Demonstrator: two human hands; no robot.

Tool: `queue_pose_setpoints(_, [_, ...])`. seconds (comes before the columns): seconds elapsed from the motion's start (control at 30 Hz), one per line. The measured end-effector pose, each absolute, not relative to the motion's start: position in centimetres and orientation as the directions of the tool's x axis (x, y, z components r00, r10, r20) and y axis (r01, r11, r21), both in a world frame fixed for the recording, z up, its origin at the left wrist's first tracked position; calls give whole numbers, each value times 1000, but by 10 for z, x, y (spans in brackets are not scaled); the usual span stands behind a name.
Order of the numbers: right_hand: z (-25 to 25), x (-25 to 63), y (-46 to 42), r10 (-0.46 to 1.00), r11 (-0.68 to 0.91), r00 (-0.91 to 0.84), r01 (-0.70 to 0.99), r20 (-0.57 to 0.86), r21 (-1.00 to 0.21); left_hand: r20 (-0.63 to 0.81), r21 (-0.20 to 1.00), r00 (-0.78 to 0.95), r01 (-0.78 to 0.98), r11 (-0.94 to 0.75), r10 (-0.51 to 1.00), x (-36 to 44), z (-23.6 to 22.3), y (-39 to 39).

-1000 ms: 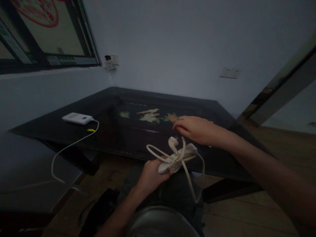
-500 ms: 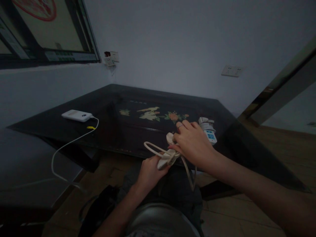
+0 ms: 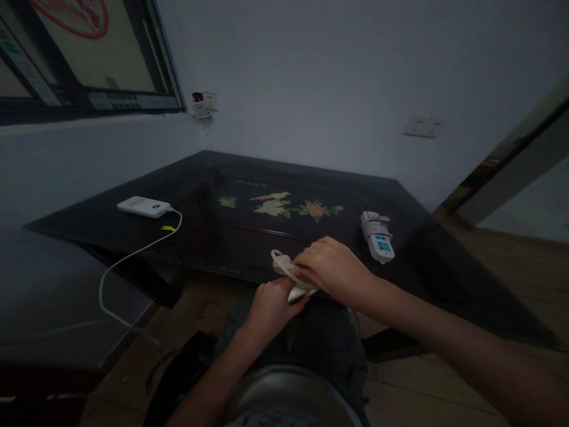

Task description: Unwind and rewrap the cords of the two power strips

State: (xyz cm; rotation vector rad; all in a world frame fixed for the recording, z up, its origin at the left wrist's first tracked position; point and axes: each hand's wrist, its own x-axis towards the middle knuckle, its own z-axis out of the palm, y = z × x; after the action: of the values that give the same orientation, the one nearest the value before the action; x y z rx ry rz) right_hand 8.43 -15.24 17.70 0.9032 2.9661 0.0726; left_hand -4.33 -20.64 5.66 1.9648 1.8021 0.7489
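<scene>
My left hand (image 3: 272, 303) is closed around a small white power strip (image 3: 297, 294), mostly hidden by my fingers. Its pale cord (image 3: 288, 268) is wrapped round the body, and one bend of it sticks up on the far side. My right hand (image 3: 334, 265), wearing a ring, presses closed over the cord from the right. Both hands meet just above the table's near edge. Right of them on the tabletop lies a second power strip (image 3: 381, 247), white with blue socket faces, its cord wound round one end.
The dark table (image 3: 200, 237) has a bird-and-flower inlay (image 3: 273, 206). On its left lies a white power bank-like device (image 3: 144, 206), whose white cable (image 3: 111, 270) hangs over the edge. Wall sockets (image 3: 424, 126) are behind. A black bag (image 3: 182, 373) is down at the left.
My right hand has come down and nearer to my left. The long cord loops that stuck out and hung below are now drawn in, and the round plug end is no longer plain.
</scene>
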Motion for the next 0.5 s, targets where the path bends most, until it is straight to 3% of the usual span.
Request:
queue_pose_setpoints(0.13, [177, 75, -153, 581, 814, -812, 576, -65, 72, 115, 545, 70, 829, -122, 991, -42, 56, -206])
queue_pose_setpoints(0.3, [171, 66, -149, 476, 879, -879, 474, -31, 60, 119, 491, 70, 863, -120, 990, -45, 58, -206])
queue_pose_setpoints(0.4, [168, 60, -142, 504, 855, -863, 504, 35, 122, 136, 546, 92, 824, -152, 987, -46, 59, -207])
queue_pose_setpoints(0.5, [170, 58, -134, 586, 796, -810, 574, -10, 193, 159, 628, 113, 755, -189, 981, -45, 57, -209])
